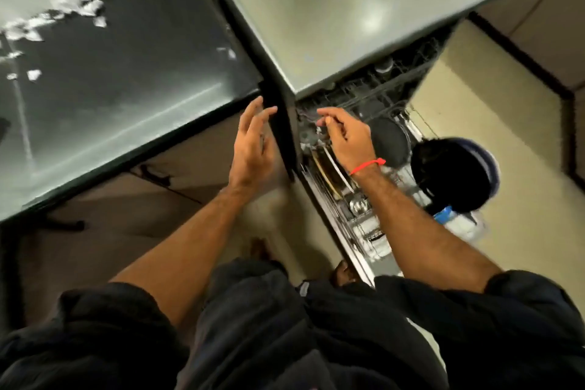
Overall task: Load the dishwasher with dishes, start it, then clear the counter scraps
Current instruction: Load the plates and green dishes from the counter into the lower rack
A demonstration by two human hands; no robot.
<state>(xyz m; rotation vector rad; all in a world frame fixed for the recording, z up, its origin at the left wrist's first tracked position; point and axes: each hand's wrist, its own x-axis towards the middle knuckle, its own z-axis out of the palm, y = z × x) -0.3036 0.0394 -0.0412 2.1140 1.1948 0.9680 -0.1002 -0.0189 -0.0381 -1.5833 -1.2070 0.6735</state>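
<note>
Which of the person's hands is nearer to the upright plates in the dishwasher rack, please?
The right. The right hand hovers directly over the upright plates, almost touching them; the left hand is off to their left, beyond the dark side panel.

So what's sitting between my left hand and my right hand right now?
In the head view, a dark upright panel edge, apparently the side of the counter next to the dishwasher, stands between the left hand and the right hand, which reaches over the loaded rack.
</note>
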